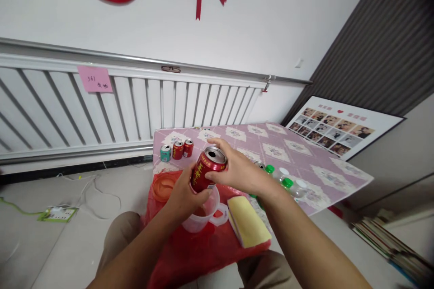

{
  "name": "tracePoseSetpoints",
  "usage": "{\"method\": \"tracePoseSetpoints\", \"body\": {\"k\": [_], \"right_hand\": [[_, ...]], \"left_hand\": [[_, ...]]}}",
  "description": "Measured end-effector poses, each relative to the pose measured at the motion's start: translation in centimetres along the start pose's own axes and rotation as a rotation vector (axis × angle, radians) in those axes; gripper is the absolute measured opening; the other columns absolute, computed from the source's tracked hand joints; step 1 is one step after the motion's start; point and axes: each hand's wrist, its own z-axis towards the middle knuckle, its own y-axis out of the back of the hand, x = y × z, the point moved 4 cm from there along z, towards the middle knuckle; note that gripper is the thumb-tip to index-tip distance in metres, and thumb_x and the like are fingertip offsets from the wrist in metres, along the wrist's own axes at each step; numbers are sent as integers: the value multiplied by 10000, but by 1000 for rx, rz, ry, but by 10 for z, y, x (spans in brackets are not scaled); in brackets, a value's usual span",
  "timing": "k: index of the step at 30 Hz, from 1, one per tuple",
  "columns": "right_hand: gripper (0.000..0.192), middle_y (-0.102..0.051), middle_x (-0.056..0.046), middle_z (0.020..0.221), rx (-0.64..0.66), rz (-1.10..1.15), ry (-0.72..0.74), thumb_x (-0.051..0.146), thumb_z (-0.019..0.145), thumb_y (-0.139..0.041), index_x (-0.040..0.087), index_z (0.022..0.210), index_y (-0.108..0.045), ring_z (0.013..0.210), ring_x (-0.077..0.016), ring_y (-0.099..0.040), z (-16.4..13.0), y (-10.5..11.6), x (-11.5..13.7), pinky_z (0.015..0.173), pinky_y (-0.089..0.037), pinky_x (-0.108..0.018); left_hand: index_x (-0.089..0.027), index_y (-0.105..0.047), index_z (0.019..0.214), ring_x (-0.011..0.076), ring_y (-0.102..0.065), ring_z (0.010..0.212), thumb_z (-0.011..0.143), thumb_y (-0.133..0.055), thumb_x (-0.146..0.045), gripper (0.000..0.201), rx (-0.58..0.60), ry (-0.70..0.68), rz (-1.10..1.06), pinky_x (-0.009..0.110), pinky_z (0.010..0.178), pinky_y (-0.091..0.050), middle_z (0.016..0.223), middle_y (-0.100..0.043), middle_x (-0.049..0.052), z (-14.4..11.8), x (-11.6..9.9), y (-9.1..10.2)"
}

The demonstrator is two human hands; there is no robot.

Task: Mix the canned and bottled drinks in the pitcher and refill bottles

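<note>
Both of my hands grip one red drink can with yellow lettering and an opened top, tilted slightly. My left hand wraps its lower left side, and my right hand holds it near the rim from the right. Right below the can stands a clear plastic jug with a handle, partly hidden by my left hand. An orange-looking round lid or dish lies to the left on a red plastic sheet. To the jug's right is a folded yellow cloth.
Two red cans and a teal can stand at the table's back left. Several clear bottles with green and white caps stand to the right, partly behind my forearm. A white radiator runs behind the table. A power strip lies on the floor.
</note>
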Motion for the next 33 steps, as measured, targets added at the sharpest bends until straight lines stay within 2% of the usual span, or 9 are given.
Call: {"method": "tracePoseSetpoints", "body": {"k": [3,5,10,12,15,19,24,29,33], "right_hand": [[747,-586,-88,1363,-109,378,-9,301,701,-729,258,1376,-412,1163,-245,-606,-8,-16,-28,983,-471,-412],[681,-614,-78,1327,-121,625,-7,337,687,-751,259,1301,-468,1149,-241,-617,-12,-32,-47,970,-486,-407],[549,-715,-46,1090,-239,726,-102,334,639,-795,237,1131,-571,997,-241,-656,-24,-53,-74,906,-511,-411],[545,-717,-50,1098,-233,683,-118,320,652,-786,233,1148,-576,995,-245,-658,-28,-51,-76,892,-513,-410],[564,-705,-61,1159,-202,552,-112,306,697,-763,233,1220,-564,1028,-248,-660,-33,-39,-78,903,-510,-405],[649,-673,-84,1248,-156,215,-94,286,713,-751,223,1318,-525,1104,-271,-643,-40,-21,-86,976,-476,-427],[656,-626,-134,1322,-106,-131,-43,229,712,-725,195,1331,-511,1205,-297,-600,-43,-17,-94,1050,-433,-466],[648,-641,-137,1254,-77,-317,64,191,707,-719,212,1323,-522,1172,-306,-613,-42,-23,-101,1018,-463,-495],[605,-643,-136,1191,-45,-456,116,174,721,-714,192,1300,-539,1127,-298,-621,-42,-23,-102,979,-495,-463]], "left_hand": [[-206,-511,1282,236,-659,1074,703,-700,-242,610,-10,11,-63,383,950,-528,1201,-683,62,1,3,-7],[-202,-518,1270,234,-664,1065,710,-702,-247,592,3,12,-79,386,954,-529,1195,-688,64,2,3,-12],[-212,-499,1326,250,-635,1148,710,-691,-216,646,76,-13,-88,429,1031,-493,1279,-655,81,3,-2,-22],[-213,-434,1402,289,-540,1293,690,-729,-244,771,39,-42,-35,489,1123,-408,1421,-553,115,1,2,-14],[-199,-341,1473,349,-337,1455,663,-764,-294,918,-98,-30,111,566,1200,-262,1557,-379,161,-7,22,8],[-174,-278,1505,393,-265,1485,659,-770,-351,995,-48,128,196,610,1194,-243,1578,-315,202,-30,65,21],[-181,-197,1536,409,-206,1504,620,-811,-389,1122,32,193,156,624,1208,-185,1596,-268,210,-56,92,8],[-182,-115,1547,398,-202,1508,587,-838,-373,1217,-22,258,32,584,1208,-232,1623,-194,207,-59,94,-5],[-166,-110,1532,356,-302,1475,606,-766,-249,1138,-58,264,-10,540,1210,-263,1597,-251,202,-58,91,-9]]}}
